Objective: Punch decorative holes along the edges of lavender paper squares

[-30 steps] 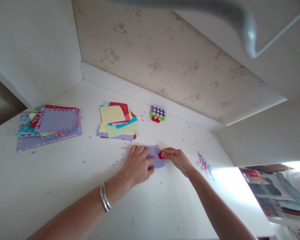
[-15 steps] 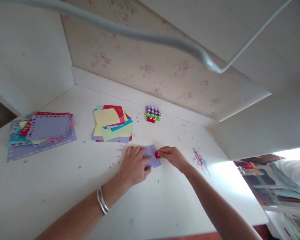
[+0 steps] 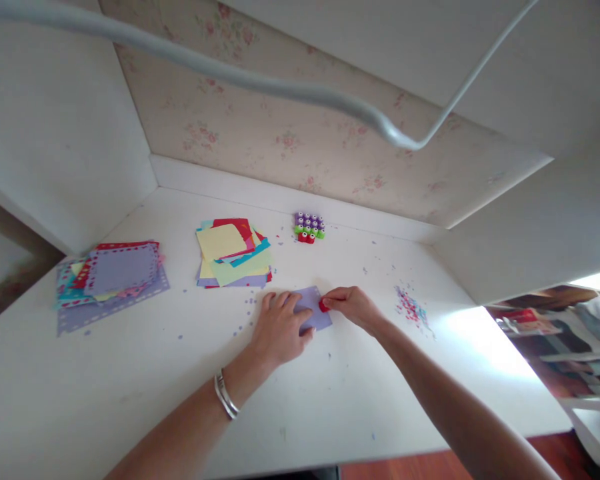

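Note:
A small sheet of purple paper (image 3: 321,320) lies on the white desktop in the middle of the head view. My left hand (image 3: 280,328) rests flat on its left part with the fingers spread, and a silver bracelet circles that wrist. Between the thumb and fingers of my right hand (image 3: 353,305) is a small red paper punch (image 3: 323,305), set at the paper's right edge. The fingers hide part of the punch. Behind the paper, several more small punches (image 3: 310,225) in purple, green and red stand grouped in rows.
A stack of coloured paper (image 3: 235,257) lies left of centre, and sheets with punched borders (image 3: 123,270) are piled at far left. Tiny punched bits form a heap (image 3: 411,307) on the right; others are scattered about. A floral wall closes off the back. A pale bar (image 3: 260,80) crosses overhead.
The camera view has shifted and tilted. Both hands keep nearly the same places on the purple paper, with the red paper punch still pinched at its right edge.

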The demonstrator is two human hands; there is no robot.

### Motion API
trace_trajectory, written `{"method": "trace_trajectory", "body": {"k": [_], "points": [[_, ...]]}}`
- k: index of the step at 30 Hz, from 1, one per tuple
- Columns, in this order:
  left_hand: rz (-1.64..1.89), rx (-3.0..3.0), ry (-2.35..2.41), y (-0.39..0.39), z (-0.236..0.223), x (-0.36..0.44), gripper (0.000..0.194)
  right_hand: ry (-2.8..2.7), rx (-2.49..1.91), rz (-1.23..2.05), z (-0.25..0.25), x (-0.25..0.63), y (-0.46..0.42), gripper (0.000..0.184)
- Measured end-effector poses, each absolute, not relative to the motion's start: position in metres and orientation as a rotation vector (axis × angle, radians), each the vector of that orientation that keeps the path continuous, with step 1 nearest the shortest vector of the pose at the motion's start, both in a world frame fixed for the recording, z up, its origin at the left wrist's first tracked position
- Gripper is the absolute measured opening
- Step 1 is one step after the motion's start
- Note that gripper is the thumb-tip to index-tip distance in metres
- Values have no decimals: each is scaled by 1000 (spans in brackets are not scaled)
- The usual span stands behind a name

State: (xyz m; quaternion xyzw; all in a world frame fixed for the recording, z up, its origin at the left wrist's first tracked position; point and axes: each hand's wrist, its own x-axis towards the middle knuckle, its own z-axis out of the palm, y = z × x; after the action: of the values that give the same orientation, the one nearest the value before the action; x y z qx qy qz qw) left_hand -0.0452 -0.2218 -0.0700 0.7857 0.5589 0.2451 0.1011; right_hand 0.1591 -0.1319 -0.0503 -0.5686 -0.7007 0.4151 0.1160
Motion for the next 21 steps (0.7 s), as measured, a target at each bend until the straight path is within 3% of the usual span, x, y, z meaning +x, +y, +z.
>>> {"method": "trace_trajectory", "body": {"k": [8, 21], "points": [[742, 2326, 1662, -221, -71, -44, 26, -1947, -1640, 1351, -45, 159, -131, 26], [873, 2354, 1601, -221, -72, -41, 32, -2024, -1694, 1183, -46, 157, -135, 21]]}}
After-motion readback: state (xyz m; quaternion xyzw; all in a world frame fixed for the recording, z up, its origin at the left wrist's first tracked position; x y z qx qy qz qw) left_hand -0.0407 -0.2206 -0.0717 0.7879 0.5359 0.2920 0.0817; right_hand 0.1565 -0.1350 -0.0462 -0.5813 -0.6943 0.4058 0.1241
